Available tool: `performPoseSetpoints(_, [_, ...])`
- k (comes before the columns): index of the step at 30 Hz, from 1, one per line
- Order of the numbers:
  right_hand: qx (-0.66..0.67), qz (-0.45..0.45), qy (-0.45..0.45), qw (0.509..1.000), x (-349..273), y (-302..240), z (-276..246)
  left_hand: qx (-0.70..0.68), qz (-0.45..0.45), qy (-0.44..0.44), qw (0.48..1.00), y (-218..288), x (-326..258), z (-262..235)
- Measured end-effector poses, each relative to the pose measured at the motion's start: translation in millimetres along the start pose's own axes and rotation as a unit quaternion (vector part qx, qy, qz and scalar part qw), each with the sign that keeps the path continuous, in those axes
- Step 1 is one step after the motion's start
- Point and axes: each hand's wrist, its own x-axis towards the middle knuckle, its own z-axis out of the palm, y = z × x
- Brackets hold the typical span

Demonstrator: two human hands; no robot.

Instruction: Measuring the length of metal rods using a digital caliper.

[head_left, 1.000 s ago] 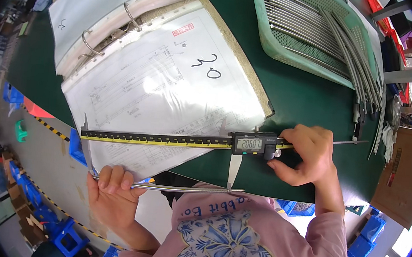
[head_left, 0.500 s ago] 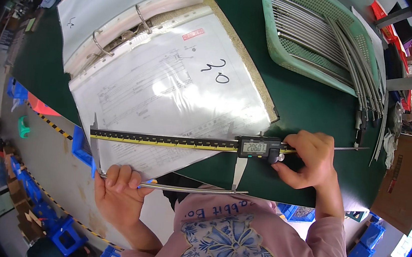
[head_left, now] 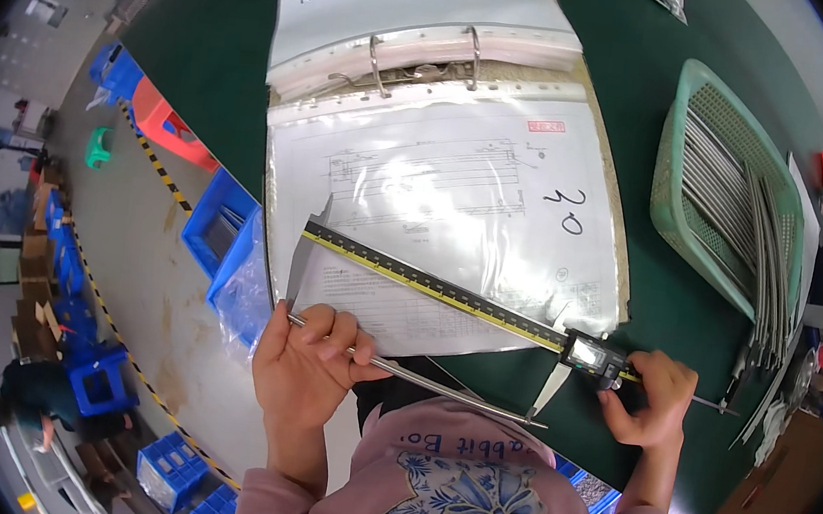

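Note:
My left hand (head_left: 307,372) pinches one end of a slender, slightly bent metal rod (head_left: 428,383) between thumb and fingers. A digital caliper (head_left: 429,285) spans the rod, its fixed jaw by my left fingertips and its sliding jaw near the rod's other end. My right hand (head_left: 652,401) grips the caliper at its slider, thumb beside the small wheel. Glare washes out the display. Under the caliper lies an open ring binder (head_left: 400,171) with a drawing in a clear sleeve and handwritten digits.
On the green table (head_left: 603,107), a green plastic basket (head_left: 677,210) of metal rods stands at the right, several rods sticking out over its near end. Blue bins (head_left: 201,235) and a red stool (head_left: 160,120) are on the left. Another person (head_left: 40,399) is at the far lower left.
The view has turned, so binder and basket appear rotated and farther right. Caliper and rod now slant down to the right. Both hands keep their holds.

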Motion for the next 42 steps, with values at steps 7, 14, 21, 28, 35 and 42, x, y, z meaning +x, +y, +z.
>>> performPoseSetpoints(7, [-0.002, 0.003, -0.006, 1.000, 1.9, 1.5, -0.8, 0.002, -0.007, -0.015, 1.000, 0.2, 1.5, 0.9])
performPoseSetpoints(14, [-0.008, -0.003, -0.010, 1.000, 2.8, 2.0, -2.2, 0.004, -0.008, -0.010, 1.000, -0.9, 1.9, 0.2])
performPoseSetpoints(21, [0.016, -0.001, -0.004, 1.000, 0.1, 1.7, -2.6, 0.021, -0.013, 0.003, 1.000, -1.3, -0.5, 3.2])
performPoseSetpoints(28, [0.014, 0.003, -0.010, 1.000, 7.0, -3.3, -3.2, -0.017, -0.002, 0.028, 0.999, 3.4, 0.0, 4.0])
performPoseSetpoints(35, [0.052, 0.001, -0.042, 0.998, 9.1, 0.8, -2.4, 0.039, -0.015, 0.026, 0.999, 13.4, -3.6, 13.8])
performPoseSetpoints(42, [0.042, 0.048, -0.003, 0.998, 2.2, 11.5, 0.2, 0.174, -0.016, -0.043, 0.984, 40.2, 30.1, 56.8])
